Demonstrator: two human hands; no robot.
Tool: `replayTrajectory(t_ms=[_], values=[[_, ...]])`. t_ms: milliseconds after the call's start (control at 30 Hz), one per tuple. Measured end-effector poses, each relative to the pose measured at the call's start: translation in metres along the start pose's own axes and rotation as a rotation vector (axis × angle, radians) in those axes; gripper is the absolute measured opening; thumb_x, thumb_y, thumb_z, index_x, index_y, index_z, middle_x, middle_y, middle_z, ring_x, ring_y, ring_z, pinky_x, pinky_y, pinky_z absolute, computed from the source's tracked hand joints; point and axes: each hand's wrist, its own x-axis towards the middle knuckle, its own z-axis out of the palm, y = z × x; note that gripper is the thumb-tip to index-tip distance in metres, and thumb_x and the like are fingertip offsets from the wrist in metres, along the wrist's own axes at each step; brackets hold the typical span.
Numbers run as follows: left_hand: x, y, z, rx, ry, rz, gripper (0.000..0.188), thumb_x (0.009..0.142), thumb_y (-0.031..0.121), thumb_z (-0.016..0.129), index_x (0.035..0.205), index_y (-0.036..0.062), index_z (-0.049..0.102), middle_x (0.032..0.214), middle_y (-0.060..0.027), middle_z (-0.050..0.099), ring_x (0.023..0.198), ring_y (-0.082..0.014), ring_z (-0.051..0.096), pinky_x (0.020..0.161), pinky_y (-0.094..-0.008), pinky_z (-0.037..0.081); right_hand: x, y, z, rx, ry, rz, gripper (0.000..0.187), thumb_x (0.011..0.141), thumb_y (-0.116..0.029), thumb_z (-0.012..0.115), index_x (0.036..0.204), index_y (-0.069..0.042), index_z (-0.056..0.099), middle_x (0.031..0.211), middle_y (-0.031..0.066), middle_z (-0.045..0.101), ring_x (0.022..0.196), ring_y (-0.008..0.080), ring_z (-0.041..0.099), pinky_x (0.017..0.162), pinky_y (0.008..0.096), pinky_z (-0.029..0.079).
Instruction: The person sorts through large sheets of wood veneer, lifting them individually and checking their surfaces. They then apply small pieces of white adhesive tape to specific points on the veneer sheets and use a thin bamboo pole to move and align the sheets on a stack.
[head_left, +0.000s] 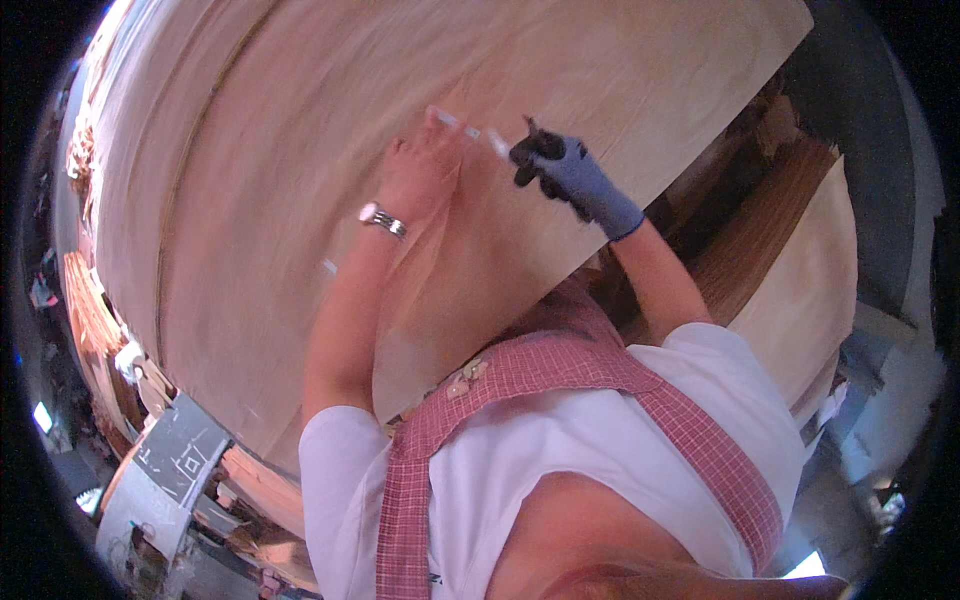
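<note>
My bare left hand [420,172], with a metal-banded wristwatch [383,218] at the wrist, lies on a broad, pale wood veneer sheet [330,110]. Its fingers are stretched out beside a short white strip [458,124] that looks like tape. To the right is my right hand [553,165], in a blue-grey glove with dark fingers, curled closed just over the sheet. A blurred whitish piece [498,142] shows at its fingertips, and a dark point sticks up from it. What the glove grips cannot be made out.
Another small white strip [330,267] lies on the veneer near my left forearm. Stacked brown sheets [765,235] sit beyond the sheet's right edge. At lower left are a grey panel with chalk-like marks [183,450] and piled wood scraps [95,310].
</note>
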Motion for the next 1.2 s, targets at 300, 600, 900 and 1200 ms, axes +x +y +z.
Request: replayTrajectory(t_ms=[300,600,900,1200], values=[[-0.096,0.066,0.043,-0.02,0.279,-0.156,0.052,0.081,0.024,0.065,0.132,0.0146,0.056,0.141,-0.0037,0.05,0.121,-0.0261,0.05,0.095,-0.045,0.037,-0.013,0.078,0.084,0.069,-0.041,0.149,0.026,0.094,-0.031,0.058,0.102,-0.007,0.064,0.076,0.0054,0.069,0.051,0.0146,0.057,0.045,0.0292,0.045],[-0.123,0.045,0.041,-0.216,0.349,-0.096,0.051,0.082,0.02,0.063,0.132,0.0144,0.055,0.143,-0.0037,0.048,0.129,-0.0262,0.044,0.101,-0.0436,0.035,-0.01,0.039,0.074,-0.53,0.077,-0.404,0.019,0.095,-0.02,0.057,0.107,-0.005,0.059,0.084,0.0133,0.068,0.065,0.0254,0.063,0.056,0.0338,0.048],[-0.383,-0.042,0.094,-0.088,0.601,-0.94,0.047,0.087,0.013,0.052,0.134,0.0126,0.052,0.143,-0.0103,0.048,0.131,-0.0276,0.044,0.108,-0.0449,0.028,-0.011,0.025,0.345,0.042,-0.465,0.061,0.025,0.091,-0.03,0.066,0.091,-0.005,0.064,0.069,0.005,0.066,0.051,0.0079,0.053,0.045,0.0236,0.042],[-0.395,-0.101,0.07,0.019,0.414,-0.503,0.054,0.086,0.025,0.059,0.138,0.0145,0.049,0.144,-0.0012,0.048,0.13,-0.0258,0.044,0.106,-0.0471,0.029,0.008,0.113,0.446,-0.695,-0.042,-0.542,0.024,0.09,-0.026,0.063,0.096,-0.002,0.063,0.074,0.0146,0.067,0.059,0.0242,0.063,0.056,0.0371,0.049]])
